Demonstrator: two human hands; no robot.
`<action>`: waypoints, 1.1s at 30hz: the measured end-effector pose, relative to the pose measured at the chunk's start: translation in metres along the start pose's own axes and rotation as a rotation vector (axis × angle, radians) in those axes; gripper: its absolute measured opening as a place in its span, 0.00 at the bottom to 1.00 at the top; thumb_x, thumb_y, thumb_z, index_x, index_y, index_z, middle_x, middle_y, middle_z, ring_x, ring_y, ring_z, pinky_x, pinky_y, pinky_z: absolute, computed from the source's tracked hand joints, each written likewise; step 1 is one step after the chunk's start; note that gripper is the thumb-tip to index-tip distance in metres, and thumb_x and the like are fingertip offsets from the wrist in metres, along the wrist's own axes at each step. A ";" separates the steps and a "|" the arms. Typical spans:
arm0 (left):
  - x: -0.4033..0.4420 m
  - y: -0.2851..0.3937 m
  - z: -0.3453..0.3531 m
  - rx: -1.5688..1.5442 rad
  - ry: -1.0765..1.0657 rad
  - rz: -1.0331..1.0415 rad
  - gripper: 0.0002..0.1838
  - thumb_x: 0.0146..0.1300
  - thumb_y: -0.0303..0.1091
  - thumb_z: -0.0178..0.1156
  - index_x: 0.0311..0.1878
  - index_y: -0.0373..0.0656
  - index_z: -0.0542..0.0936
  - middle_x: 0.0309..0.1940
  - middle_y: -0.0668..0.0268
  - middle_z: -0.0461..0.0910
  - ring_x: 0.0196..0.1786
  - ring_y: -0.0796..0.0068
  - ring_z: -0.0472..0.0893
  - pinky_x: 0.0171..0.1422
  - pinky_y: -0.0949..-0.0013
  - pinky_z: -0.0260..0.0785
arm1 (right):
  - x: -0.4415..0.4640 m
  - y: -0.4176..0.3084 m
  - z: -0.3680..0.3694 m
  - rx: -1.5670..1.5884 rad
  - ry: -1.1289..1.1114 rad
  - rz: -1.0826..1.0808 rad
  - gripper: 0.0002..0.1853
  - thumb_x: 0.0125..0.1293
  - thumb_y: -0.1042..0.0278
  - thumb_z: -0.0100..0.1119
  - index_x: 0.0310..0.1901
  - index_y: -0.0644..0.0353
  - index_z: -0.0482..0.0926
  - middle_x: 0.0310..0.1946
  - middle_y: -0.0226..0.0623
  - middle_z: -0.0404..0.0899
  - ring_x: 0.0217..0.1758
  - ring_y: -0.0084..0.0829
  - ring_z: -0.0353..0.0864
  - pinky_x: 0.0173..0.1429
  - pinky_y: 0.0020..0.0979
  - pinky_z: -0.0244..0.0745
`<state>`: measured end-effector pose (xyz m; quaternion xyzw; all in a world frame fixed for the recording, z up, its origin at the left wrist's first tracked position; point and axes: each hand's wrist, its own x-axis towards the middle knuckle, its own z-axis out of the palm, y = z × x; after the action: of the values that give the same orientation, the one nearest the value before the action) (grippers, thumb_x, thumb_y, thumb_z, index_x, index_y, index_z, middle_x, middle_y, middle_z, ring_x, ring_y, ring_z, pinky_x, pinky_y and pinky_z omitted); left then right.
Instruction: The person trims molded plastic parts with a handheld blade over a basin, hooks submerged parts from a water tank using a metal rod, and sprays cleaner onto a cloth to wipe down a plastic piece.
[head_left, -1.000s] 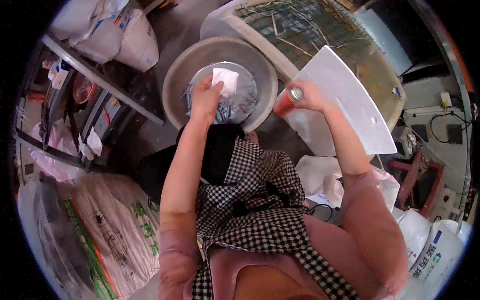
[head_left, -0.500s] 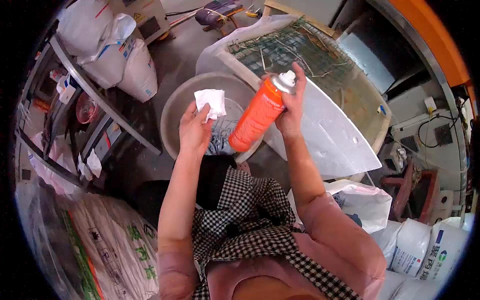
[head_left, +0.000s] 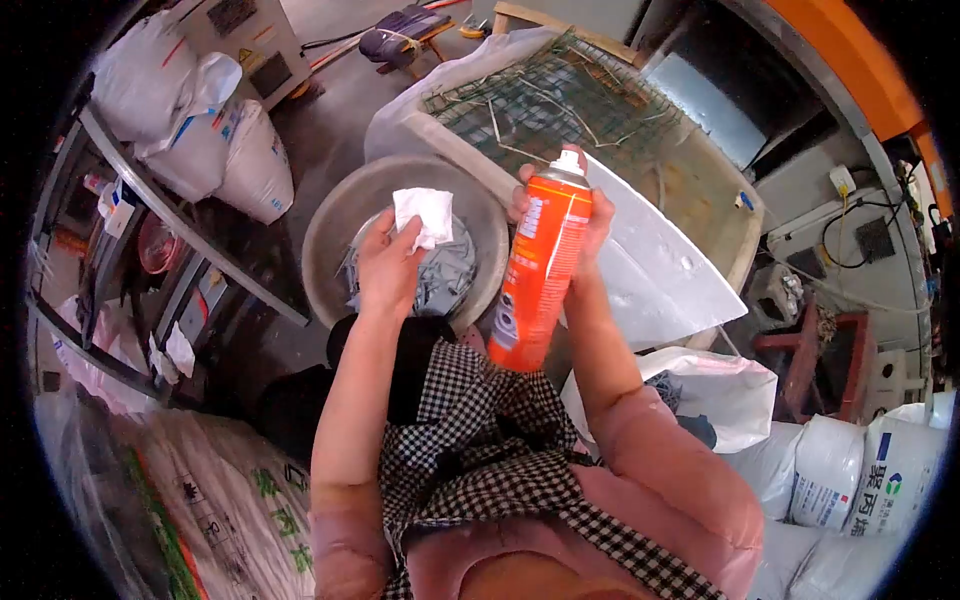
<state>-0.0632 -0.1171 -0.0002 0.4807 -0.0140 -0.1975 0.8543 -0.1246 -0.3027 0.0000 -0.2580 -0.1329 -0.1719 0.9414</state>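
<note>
Pinched in the fingers of my left hand (head_left: 388,262) is a folded white paper tissue (head_left: 424,216). My right hand (head_left: 590,232) wraps round an orange spray can (head_left: 538,275) that has a white nozzle on top; the can stands nearly upright, tilted a little. Both hands are held up in front of my body, the tissue to the left of the can. Below the tissue is a large round grey basin (head_left: 330,225) with many grey strip-like pieces (head_left: 445,275) in it.
A water-filled tank (head_left: 640,130) with green netting stands ahead, a white sheet (head_left: 660,270) along its near side. Stuffed white sacks (head_left: 255,165) and a metal rack (head_left: 180,210) are on the left. An open white bag (head_left: 735,395) and more sacks (head_left: 830,475) lie at right.
The spray can has turned more upright, with its label side showing now, and sits lower. My left hand still holds the tissue. The view has shifted slightly.
</note>
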 end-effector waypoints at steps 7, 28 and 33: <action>0.039 -0.040 0.001 0.419 0.109 0.075 0.14 0.57 0.26 0.54 0.47 0.33 0.74 0.39 0.60 0.77 0.39 0.74 0.76 0.42 0.73 0.67 | 0.002 0.021 -0.016 -1.329 -0.127 -0.068 0.26 0.46 0.68 0.66 0.49 0.57 0.69 0.44 0.38 0.72 0.49 0.35 0.73 0.55 0.33 0.66; 0.095 -0.131 -0.048 0.428 0.051 -0.074 0.14 0.56 0.19 0.47 0.46 0.35 0.73 0.36 0.63 0.76 0.32 0.76 0.75 0.32 0.74 0.67 | 0.018 0.070 -0.103 -1.644 -0.306 0.112 0.24 0.46 0.56 0.66 0.44 0.53 0.70 0.37 0.45 0.69 0.44 0.47 0.71 0.49 0.39 0.66; 0.088 -0.126 -0.043 0.346 0.063 -0.103 0.15 0.55 0.18 0.46 0.46 0.37 0.74 0.34 0.65 0.76 0.32 0.76 0.75 0.32 0.73 0.68 | 0.016 0.071 -0.106 -1.685 -0.303 0.129 0.25 0.44 0.58 0.66 0.45 0.53 0.69 0.37 0.45 0.69 0.44 0.47 0.71 0.50 0.39 0.67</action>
<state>-0.0138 -0.1705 -0.1424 0.6266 0.0038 -0.2205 0.7475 -0.0654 -0.3059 -0.1141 -0.8983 -0.0704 -0.1233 0.4158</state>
